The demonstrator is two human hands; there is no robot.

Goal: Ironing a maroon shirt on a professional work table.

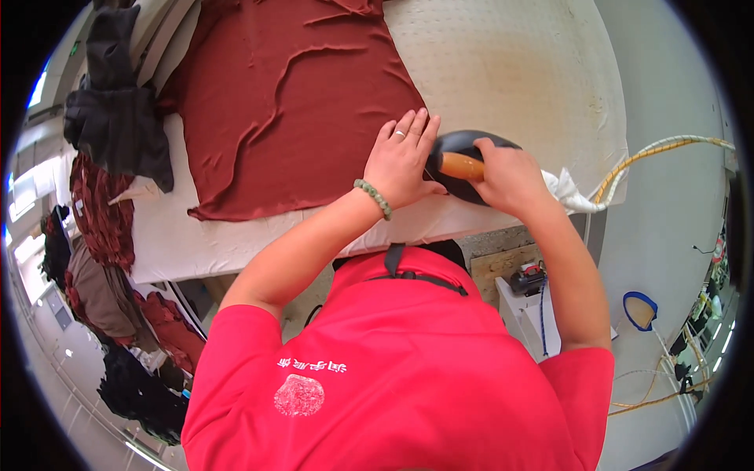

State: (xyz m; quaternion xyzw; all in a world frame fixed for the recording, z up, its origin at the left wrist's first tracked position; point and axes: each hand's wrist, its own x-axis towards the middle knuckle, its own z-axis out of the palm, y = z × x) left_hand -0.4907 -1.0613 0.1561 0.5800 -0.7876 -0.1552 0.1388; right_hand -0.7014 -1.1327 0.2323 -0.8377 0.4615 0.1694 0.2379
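A dark red knit garment [275, 102] lies spread over the padded white ironing table [518, 55], with long wrinkles running through its middle. My left hand [400, 157] rests flat with its fingers stretched out at the garment's right edge, near the lower corner. Just right of it, my right hand [506, 177] is wrapped round the orange-brown handle of a black iron [449, 143]. The iron stands on the table beside the garment's edge, close to my left fingers. Its soleplate is hidden from view.
A white and yellow hose [652, 149] with a white cloth wrap [569, 191] runs off right from the iron. Dark garments [118, 125] hang at the table's left end, above more clothes [102, 282]. Below the table's right side stands a white cabinet [522, 314].
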